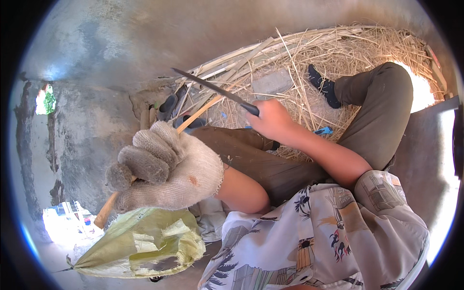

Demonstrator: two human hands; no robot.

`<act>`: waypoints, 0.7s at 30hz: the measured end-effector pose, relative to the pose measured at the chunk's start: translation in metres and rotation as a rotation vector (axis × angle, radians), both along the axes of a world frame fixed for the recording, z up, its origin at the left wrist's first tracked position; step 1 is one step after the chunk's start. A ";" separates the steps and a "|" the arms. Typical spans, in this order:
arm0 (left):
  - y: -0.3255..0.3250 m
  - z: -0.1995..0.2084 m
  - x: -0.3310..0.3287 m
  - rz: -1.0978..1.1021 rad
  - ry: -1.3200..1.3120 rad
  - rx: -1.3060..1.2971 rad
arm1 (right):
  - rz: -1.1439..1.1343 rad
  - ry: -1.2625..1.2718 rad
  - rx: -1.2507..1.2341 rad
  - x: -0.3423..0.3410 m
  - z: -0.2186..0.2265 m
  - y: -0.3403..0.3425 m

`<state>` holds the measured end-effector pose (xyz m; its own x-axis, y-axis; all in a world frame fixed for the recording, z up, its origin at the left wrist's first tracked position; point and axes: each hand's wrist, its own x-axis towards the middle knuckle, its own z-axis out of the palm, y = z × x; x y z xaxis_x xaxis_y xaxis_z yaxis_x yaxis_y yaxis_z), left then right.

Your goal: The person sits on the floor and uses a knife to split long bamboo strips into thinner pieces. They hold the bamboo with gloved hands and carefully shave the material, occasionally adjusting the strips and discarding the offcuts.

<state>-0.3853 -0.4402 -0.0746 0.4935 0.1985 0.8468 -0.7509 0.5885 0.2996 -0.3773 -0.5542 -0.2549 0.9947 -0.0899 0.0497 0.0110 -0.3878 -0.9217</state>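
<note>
My left hand (164, 166) wears a whitish knitted work glove, soiled grey on the fingers. Its fingers wrap round a thin tan stick (194, 116), perhaps bamboo or cane, that slants from lower left to upper right. The stick's thicker end sticks out below the glove. Bare and closed, my right hand (271, 118) grips the black handle of a long, narrow knife (209, 85). The blade points up and left, crossing over the stick's far part; I cannot tell whether the two touch.
My bent legs in brown trousers (382, 101) frame the floor. Straw (382, 46), pale strips (251, 53) and a grey block (272, 82) lie ahead. Dark shoes (167, 107) stand by the wall. A torn yellow-green sack (145, 241) lies at lower left. A blue object (324, 131) is beyond my right forearm.
</note>
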 end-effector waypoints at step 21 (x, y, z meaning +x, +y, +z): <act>-0.002 0.011 -0.002 0.438 0.170 -0.167 | 0.031 0.273 0.389 -0.002 -0.040 0.027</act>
<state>-0.3869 -0.4417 -0.0637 0.4617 0.5445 0.7003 -0.8870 0.2792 0.3677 -0.3798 -0.5277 -0.2949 0.9692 -0.0199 -0.2455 -0.2458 -0.0170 -0.9692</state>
